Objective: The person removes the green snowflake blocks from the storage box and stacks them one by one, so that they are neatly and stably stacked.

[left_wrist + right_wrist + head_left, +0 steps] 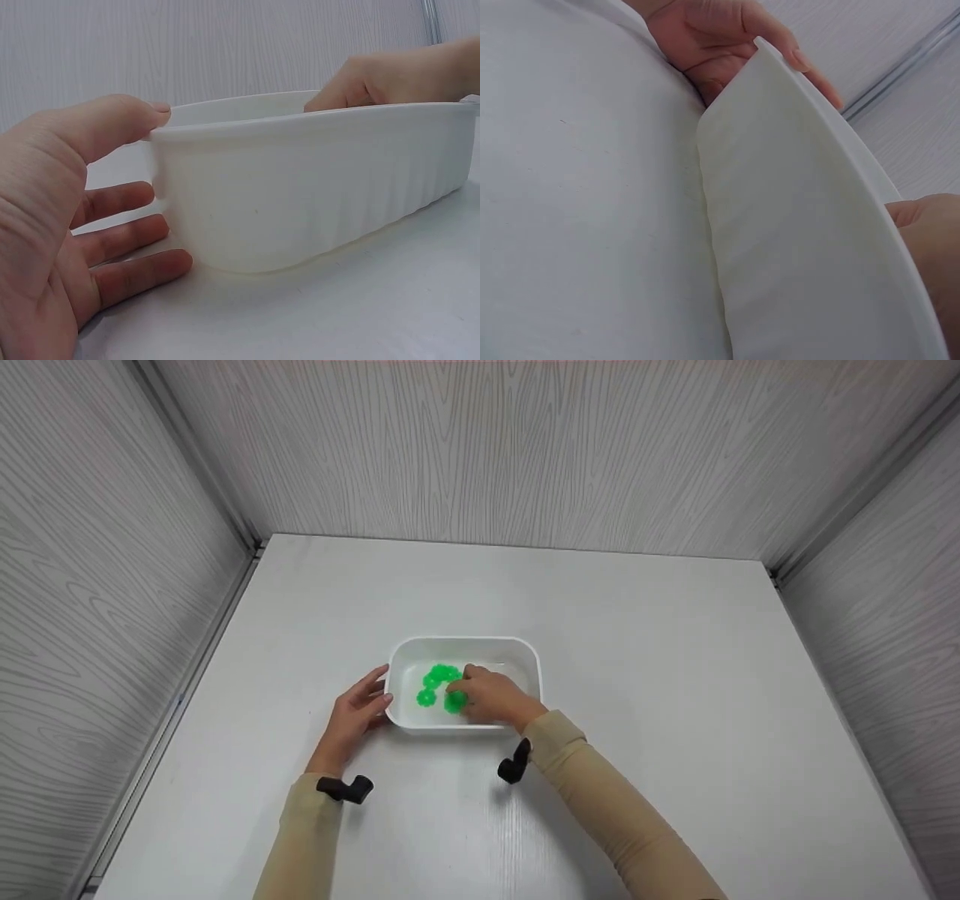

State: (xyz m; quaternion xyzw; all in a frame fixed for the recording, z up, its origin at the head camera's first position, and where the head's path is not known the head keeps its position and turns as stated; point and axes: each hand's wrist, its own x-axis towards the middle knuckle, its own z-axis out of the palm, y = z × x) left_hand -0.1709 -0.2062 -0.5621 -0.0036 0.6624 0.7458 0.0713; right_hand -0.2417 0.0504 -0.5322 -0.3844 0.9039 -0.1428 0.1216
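Observation:
A white rectangular plastic tub with rounded corners sits on the table, also seen from the side in the left wrist view. Inside it lie several bright green, flower-shaped pieces, some bunched together toward the back. My left hand is at the tub's left end, its thumb at the rim and its fingers extended beside the outer wall. Reaching over the front right of the rim, my right hand has its fingers curled down at a green piece and appears to pinch it. The tub wall hides those fingertips in both wrist views.
The white tabletop spreads around the tub on all sides. Grey wood-grain panels stand along the back and both sides. Black wrist-camera mounts stick out from both wrists.

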